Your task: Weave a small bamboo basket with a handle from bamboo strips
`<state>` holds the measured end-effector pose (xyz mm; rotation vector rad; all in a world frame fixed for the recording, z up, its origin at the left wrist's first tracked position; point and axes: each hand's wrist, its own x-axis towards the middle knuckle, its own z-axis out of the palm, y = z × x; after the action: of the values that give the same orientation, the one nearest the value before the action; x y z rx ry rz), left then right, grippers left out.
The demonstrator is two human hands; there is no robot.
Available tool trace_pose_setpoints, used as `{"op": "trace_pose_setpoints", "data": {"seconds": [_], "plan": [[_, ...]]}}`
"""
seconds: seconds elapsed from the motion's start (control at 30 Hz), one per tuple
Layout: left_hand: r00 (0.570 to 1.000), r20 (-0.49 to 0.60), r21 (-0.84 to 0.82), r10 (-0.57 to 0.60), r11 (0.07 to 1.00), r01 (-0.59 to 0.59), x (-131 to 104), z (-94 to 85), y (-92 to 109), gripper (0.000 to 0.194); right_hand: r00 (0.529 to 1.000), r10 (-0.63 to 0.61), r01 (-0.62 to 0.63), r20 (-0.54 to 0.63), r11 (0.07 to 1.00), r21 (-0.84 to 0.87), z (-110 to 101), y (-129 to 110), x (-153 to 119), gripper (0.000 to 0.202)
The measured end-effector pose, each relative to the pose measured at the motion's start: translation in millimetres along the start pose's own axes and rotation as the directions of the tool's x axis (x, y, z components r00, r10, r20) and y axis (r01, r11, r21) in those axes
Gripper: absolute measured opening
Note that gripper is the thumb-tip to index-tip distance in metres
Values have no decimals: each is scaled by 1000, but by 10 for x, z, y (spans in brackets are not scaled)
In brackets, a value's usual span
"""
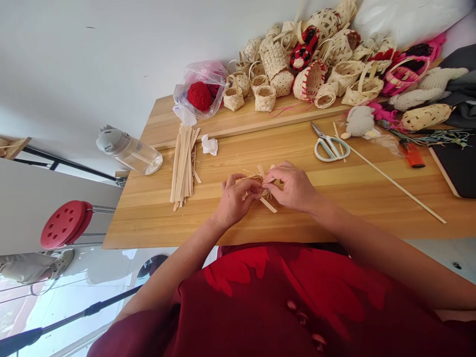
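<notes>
Both of my hands meet over a small piece of weaving made of pale wood strips [268, 204], near the front of the table. My left hand [237, 198] grips its left side, thumb and fingers pinched together. On the other side my right hand [292, 186] pinches the strips between thumb and forefinger. Strip ends stick out above and below the fingers; the middle of the weaving is mostly hidden. To the right lie scissors [330, 148] with pale handles, blades spread. A bundle of flat wood strips [182, 168] rests to the left of my hands.
Several woven baskets [266, 99] crowd a raised ledge at the back. Red yarn [200, 96] sits in a plastic bag. A water bottle [130, 151] lies at the left, near crumpled tissue [210, 145]. One long strip [397, 183] and an orange lighter [412, 153] are at the right.
</notes>
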<state>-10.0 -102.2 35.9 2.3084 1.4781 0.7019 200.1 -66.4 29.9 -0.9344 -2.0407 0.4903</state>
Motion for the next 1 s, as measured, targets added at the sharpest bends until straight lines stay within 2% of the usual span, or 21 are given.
{"op": "trace_pose_setpoints", "data": {"seconds": [0.1,0.17,0.3,0.4,0.5,0.63,0.73,0.87,1.0], "plan": [[990,-103,115,98,990,-86,-42,17,-29,13,1000,15,-15,11,1000,-15,-5,-15,32,12],[972,-122,187,202,966,-177,-64,11,-65,13,999,35,-35,25,999,-18,-5,-21,48,13],[919,-19,232,394,896,-380,-55,-40,-144,24,998,52,-51,36,998,-24,-1,-13,68,14],[876,62,236,478,846,-478,-10,-89,-176,31,998,48,-48,40,999,-7,3,-3,85,14],[863,97,204,496,839,-505,25,-94,-186,31,994,95,-96,50,995,21,13,0,102,13],[863,63,203,501,840,-503,11,-25,-215,28,988,149,-149,41,989,11,41,-7,110,14],[824,39,265,565,789,-554,-15,-6,-254,27,989,147,-147,29,989,-19,61,-17,116,15],[773,143,287,619,721,-630,-1,-87,-279,30,988,150,-149,40,988,-30,68,-30,136,15],[775,228,312,589,710,-631,40,-149,-252,31,986,159,-159,44,987,-13,59,-34,146,17]]}}
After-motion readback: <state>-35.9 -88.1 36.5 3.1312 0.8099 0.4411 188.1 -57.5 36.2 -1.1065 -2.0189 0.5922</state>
